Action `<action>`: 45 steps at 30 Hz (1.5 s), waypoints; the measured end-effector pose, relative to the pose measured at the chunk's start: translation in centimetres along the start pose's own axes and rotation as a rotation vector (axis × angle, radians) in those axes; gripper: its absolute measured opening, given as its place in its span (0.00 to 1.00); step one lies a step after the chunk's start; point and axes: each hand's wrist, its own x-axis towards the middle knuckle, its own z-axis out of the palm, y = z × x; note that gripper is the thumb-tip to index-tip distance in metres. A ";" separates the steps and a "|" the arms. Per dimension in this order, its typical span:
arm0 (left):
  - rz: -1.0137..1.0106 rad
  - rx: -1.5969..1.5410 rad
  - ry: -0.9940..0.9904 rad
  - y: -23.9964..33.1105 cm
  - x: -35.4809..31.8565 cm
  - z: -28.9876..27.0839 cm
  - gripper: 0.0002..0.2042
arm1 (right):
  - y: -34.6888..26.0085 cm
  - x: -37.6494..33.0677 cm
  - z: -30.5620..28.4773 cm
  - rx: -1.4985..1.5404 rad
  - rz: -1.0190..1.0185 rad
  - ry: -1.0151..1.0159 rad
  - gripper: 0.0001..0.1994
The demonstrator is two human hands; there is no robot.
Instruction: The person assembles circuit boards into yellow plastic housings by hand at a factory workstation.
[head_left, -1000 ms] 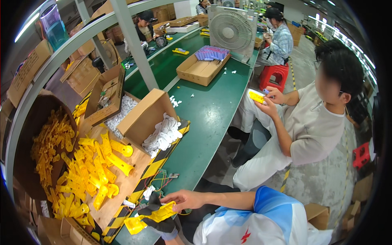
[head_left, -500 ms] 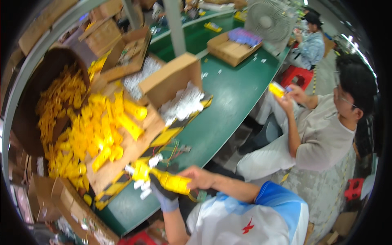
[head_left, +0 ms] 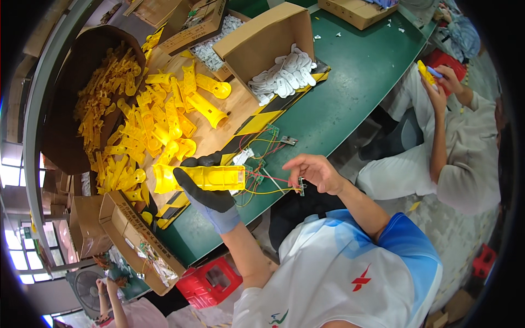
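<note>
My left hand (head_left: pixel 210 197), in a black and grey glove, grips a yellow plastic shell (head_left: pixel 219 177) lying sideways, its hollow ribbed inside facing up. My bare right hand (head_left: pixel 320 175) is a little to the right of the shell's end. Between its thumb and fingers sits a small circuit board (head_left: pixel 301 186), with red and yellow wires running left toward the shell. Just beyond the shell, green circuit boards (head_left: pixel 257 170) with loose wires lie at the bench edge. A white piece (head_left: pixel 243 157) lies partly behind the shell.
Yellow shells (head_left: pixel 158 117) are heaped on a wooden board, spilling from a large brown drum (head_left: pixel 60 126). A carton (head_left: pixel 262 41) of white plastic pieces (head_left: pixel 284 76) stands beyond. An open carton (head_left: pixel 136 240) is at left. A co-worker (head_left: pixel 459 147) sits at right; a red stool (head_left: pixel 210 284) stands below.
My right hand has left the shell's end and now holds the small board to its right. The shell now shows its open inside. The whole view has shifted.
</note>
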 end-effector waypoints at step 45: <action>-0.232 -0.200 0.094 -1.6 2.6 -3.4 0.16 | -2.0 1.9 1.0 -0.833 -0.199 0.012 0.15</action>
